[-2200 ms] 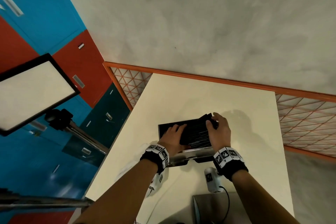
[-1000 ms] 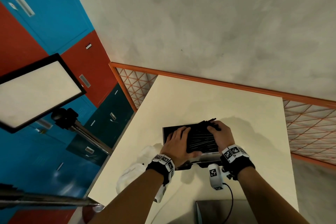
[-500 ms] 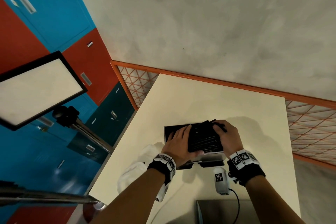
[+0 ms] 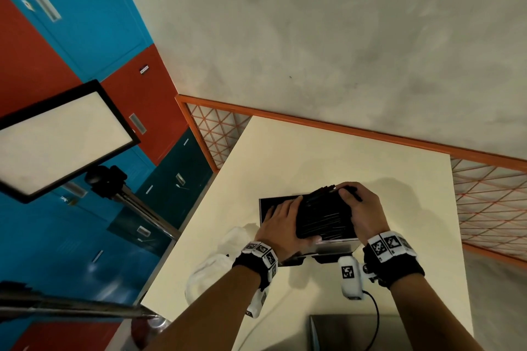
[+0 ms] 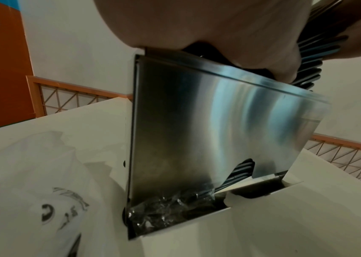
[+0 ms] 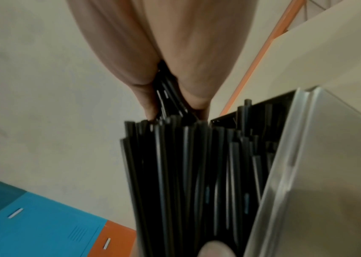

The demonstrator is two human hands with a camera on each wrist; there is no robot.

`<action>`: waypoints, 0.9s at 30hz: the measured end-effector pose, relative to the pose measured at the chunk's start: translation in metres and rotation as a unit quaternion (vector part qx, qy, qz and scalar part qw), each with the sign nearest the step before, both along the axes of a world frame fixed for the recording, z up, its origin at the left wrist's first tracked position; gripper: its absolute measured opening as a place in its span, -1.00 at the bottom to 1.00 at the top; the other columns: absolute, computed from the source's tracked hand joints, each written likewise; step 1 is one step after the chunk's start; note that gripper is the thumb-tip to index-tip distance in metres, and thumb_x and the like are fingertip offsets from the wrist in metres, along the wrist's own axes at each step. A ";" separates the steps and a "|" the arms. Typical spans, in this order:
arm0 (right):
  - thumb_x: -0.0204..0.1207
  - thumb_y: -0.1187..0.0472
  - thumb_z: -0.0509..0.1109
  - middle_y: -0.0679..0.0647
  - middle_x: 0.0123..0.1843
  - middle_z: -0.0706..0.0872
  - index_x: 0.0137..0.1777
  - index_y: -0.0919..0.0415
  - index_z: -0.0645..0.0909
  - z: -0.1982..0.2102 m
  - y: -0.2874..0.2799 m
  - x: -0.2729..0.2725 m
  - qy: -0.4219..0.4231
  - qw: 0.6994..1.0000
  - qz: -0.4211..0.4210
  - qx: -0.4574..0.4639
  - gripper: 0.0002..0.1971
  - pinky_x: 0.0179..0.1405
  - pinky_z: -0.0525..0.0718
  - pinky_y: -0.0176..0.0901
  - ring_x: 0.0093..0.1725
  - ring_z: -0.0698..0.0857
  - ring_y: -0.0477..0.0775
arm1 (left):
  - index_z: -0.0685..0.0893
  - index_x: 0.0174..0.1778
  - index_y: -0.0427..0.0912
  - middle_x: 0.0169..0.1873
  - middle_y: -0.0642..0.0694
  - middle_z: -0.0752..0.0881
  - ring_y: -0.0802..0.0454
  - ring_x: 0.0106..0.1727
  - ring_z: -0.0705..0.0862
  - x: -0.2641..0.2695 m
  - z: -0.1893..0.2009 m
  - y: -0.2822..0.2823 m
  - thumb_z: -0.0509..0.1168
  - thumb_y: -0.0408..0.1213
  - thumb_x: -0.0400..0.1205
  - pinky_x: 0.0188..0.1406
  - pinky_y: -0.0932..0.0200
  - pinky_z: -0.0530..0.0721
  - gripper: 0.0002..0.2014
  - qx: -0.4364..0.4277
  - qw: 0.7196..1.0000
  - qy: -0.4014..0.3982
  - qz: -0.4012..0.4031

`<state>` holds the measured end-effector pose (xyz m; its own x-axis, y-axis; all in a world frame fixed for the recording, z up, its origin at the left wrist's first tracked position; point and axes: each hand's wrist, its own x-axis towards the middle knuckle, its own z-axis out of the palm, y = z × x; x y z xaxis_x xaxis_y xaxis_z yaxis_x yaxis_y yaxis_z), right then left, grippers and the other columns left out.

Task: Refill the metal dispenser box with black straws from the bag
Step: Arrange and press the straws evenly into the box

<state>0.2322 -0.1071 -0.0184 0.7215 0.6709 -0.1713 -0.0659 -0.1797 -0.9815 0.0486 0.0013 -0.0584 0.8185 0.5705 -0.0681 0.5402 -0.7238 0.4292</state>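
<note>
The metal dispenser box [image 4: 336, 245] stands on the cream table, its open top packed with a bundle of black straws [image 4: 322, 216]. My left hand [image 4: 285, 225] lies over the bundle's left end, fingers across the top and thumb along the near side. My right hand [image 4: 362, 214] grips the right end, where the straw tips stick out past the box. In the right wrist view my fingers [image 6: 148, 104] pinch a few black straws [image 6: 186, 173] beside the box wall [image 6: 318, 156]. The left wrist view shows the box front [image 5: 219, 130] with straws [image 5: 242, 171] at its lower slot.
A white plastic bag [image 4: 216, 262] lies left of the box, also in the left wrist view as the bag [image 5: 32, 182]. Crumpled clear wrap [image 5: 164, 212] sits in the box's front tray. A grey metal piece [image 4: 356, 333] lies at the table's near edge. A light panel [image 4: 57, 137] stands at left.
My left hand has slid from the box's left end further over the straw bundle. My right hand keeps hold of the right end; the bundle sits a little lower.
</note>
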 end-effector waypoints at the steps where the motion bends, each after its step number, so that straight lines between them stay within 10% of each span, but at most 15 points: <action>1: 0.60 0.33 0.36 0.12 -0.07 0.82 -0.10 0.06 0.75 0.001 -0.002 0.001 0.011 1.000 -0.004 0.007 -0.81 0.16 0.72 0.20 0.04 0.77 0.19 | 0.07 0.73 0.06 0.59 0.06 0.37 -0.02 0.57 0.36 0.000 0.000 0.000 0.26 0.50 0.44 0.66 -0.17 0.27 0.03 0.002 1.000 -0.003 0.000; 11: 0.63 0.42 0.31 0.24 -0.07 0.75 0.06 0.43 0.65 0.004 0.002 -0.008 0.140 0.988 -0.009 0.069 -0.88 -0.01 0.70 0.04 -0.03 0.72 0.19 | 0.12 0.71 0.13 0.54 0.09 0.39 0.01 0.54 0.39 0.000 -0.005 0.001 0.31 0.48 0.41 0.65 -0.12 0.30 0.01 0.008 1.000 -0.023 0.001; 27: 0.56 0.22 0.35 0.10 -0.24 0.77 -0.19 0.19 0.69 -0.018 0.005 -0.025 0.037 0.996 -0.081 -0.013 -0.86 -0.22 0.58 -0.12 -0.20 0.70 0.09 | 0.33 0.54 0.18 0.38 0.17 0.53 0.03 0.39 0.48 0.001 -0.006 0.002 0.23 0.41 0.50 0.44 -0.09 0.48 -0.27 0.025 0.999 -0.001 -0.020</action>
